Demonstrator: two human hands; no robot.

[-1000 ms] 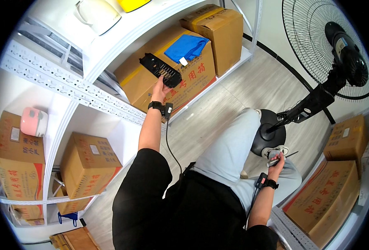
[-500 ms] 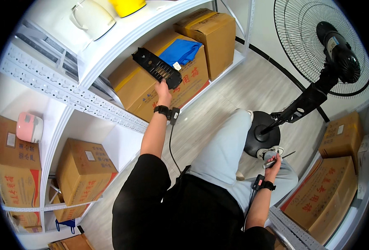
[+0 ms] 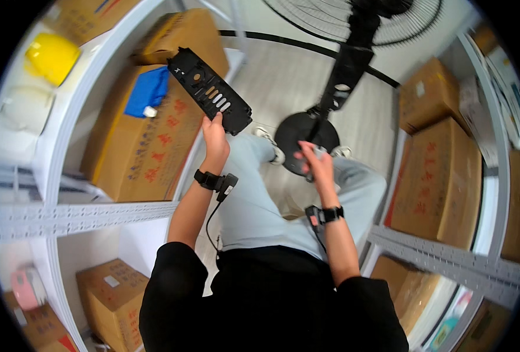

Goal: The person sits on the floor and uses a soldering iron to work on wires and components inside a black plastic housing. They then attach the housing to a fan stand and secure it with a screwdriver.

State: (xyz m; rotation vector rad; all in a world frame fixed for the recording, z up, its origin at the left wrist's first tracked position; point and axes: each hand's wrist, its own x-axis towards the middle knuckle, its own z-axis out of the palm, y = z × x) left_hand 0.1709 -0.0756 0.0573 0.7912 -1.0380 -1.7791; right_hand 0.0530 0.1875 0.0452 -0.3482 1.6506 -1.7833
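My left hand grips the lower end of a long black plastic panel. The panel is held up tilted, with a round hole and a row of slots through it. Over the round black base of a standing fan, my right hand is closed round a slim grey-handled screwdriver. Motion blurs that hand, and its fingers hide much of the tool. The fan's black column rises just beyond the right hand, apart from the panel.
On the left shelf, a blue cloth lies on a cardboard box. A yellow container and a white jug stand above. More boxes fill the right rack. My legs flank the fan base.
My view has turned toward the right. The panel has come away from the box with my left hand, its face more toward me. My right hand has moved forward to over the fan base.
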